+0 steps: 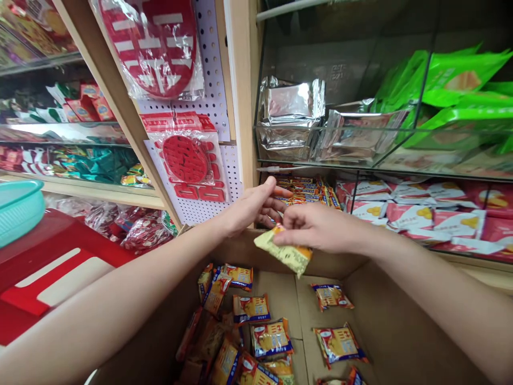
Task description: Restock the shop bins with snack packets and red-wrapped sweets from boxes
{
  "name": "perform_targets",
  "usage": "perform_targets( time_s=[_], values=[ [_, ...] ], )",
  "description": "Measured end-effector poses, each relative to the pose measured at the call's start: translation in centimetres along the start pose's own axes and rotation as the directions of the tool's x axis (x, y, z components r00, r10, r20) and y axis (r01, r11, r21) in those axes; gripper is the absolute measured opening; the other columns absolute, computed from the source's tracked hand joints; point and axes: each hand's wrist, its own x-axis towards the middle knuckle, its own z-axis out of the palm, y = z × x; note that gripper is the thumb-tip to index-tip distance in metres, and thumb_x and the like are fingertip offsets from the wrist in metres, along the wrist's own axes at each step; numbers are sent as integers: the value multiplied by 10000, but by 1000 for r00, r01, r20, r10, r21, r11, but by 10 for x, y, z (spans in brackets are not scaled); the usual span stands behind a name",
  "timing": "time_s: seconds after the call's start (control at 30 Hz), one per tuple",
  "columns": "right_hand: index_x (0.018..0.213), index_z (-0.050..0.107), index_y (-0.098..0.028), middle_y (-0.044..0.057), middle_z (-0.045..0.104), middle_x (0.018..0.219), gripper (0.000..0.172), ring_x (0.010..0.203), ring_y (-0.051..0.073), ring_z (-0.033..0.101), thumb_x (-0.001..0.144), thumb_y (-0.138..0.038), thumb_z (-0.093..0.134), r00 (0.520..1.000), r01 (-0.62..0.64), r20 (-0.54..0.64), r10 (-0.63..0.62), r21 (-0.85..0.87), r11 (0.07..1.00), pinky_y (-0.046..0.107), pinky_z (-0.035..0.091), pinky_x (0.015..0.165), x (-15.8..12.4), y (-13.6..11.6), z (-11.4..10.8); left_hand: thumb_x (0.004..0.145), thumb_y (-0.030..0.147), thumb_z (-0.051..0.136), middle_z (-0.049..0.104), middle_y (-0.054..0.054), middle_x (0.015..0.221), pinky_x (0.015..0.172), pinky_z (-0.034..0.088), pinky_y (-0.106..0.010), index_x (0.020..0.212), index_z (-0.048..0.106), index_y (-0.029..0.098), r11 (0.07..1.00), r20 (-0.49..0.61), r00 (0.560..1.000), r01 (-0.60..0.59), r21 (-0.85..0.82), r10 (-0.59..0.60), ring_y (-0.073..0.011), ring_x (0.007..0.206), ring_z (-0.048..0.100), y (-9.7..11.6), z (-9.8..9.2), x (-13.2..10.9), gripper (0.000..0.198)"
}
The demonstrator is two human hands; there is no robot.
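My right hand (316, 227) pinches a small yellow snack packet (286, 254) above an open cardboard box (401, 331). My left hand (254, 206) reaches toward the glass shelf compartment, fingers partly curled, close to a row of orange and blue packets (304, 190) stacked there. I cannot make out whether its fingers hold anything. Several matching packets (270, 337) lie loose on the bottom of the box.
Silver foil bags (290, 115) and green bags (457, 80) fill the upper glass shelf. Red and white packets (420, 211) lie to the right. Red paper decorations (186, 158) hang on a pegboard. A teal basket (18, 208) rests on a red stool (60, 256).
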Motion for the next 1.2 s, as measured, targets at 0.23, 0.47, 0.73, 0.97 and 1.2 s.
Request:
perform_targets(
  time_s=[0.23, 0.47, 0.73, 0.97, 1.2],
  values=[
    [665, 490, -171, -22, 511, 572, 349, 493, 84, 433, 729, -514, 494, 962, -64, -228, 153, 352, 934, 200, 310, 430, 2, 37, -1, 633, 283, 683, 619, -73, 884, 526, 469, -214, 1178, 458, 168, 995, 26, 999, -33, 98, 30, -107, 638, 562, -2, 6, 0, 601],
    [846, 489, -153, -10, 584, 724, 332, 604, 86, 521, 621, -319, 668, 994, -44, -50, 102, 658, 752, 205, 403, 525, 2, 43, -4, 634, 261, 681, 642, -42, 741, 487, 471, -201, 1003, 523, 114, 999, -137, 990, 38, 5, -37, -80, 518, 567, 0, 7, 3, 428],
    [795, 431, -191, -21, 599, 663, 307, 558, 115, 543, 632, -321, 656, 974, -103, -90, 208, 639, 762, 233, 440, 476, 4, 40, -6, 610, 175, 691, 658, -25, 794, 670, 490, -236, 915, 552, 134, 981, -321, 931, -194, -29, 175, -102, 692, 612, 5, 18, 8, 337],
    [827, 493, -186, 20, 618, 833, 188, 750, 159, 582, 671, -220, 593, 850, 167, -527, 14, 295, 941, 293, 449, 686, 2, 40, -5, 663, 135, 630, 653, -23, 824, 688, 478, -242, 882, 523, 161, 908, -491, 774, -408, 96, 400, -124, 762, 616, 31, 30, 3, 245],
    [840, 520, -206, 46, 574, 1043, 214, 1034, 186, 484, 691, -68, 451, 689, 414, -616, -382, -98, 905, 375, 382, 884, -4, 18, 0, 722, 191, 598, 601, -28, 804, 583, 463, -205, 966, 527, 144, 951, -202, 979, -51, -304, -12, -90, 654, 579, 26, 30, -8, 258]
  ],
)
